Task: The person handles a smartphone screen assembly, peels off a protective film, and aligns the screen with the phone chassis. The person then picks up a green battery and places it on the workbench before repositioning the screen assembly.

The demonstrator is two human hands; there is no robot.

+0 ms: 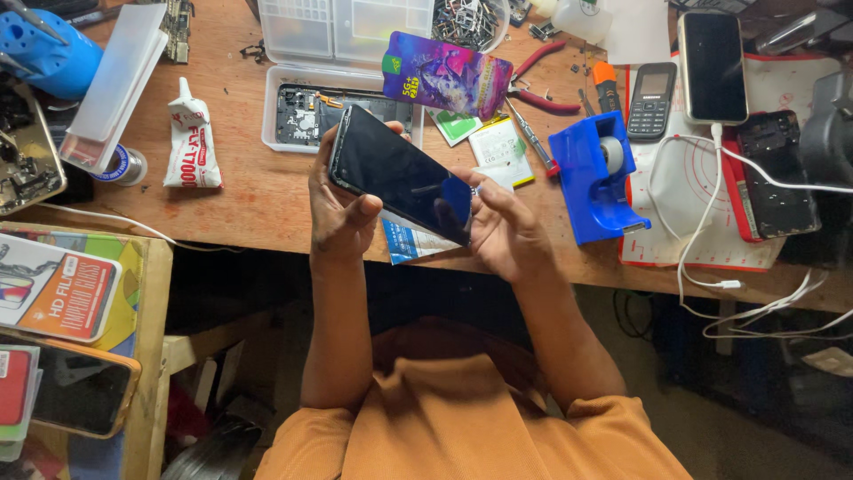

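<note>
head view — tape dispenser (pixel 593 182) beside phone (pixel 400 173)

warm, fairly bright light on the wooden bench (pixel 258 191) — deep shadow beneath it; soft glare on the dark phone screen (pixel 400 175), edges slightly soft.

Phone (pixel 400 173) held above the bench edge (pixel 267 222) — glue tube (pixel 191 133) left, tape dispenser (pixel 593 173) right.

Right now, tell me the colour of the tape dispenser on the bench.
Blue; the tape dispenser shows clearly in the head view, right of the hands.
</note>
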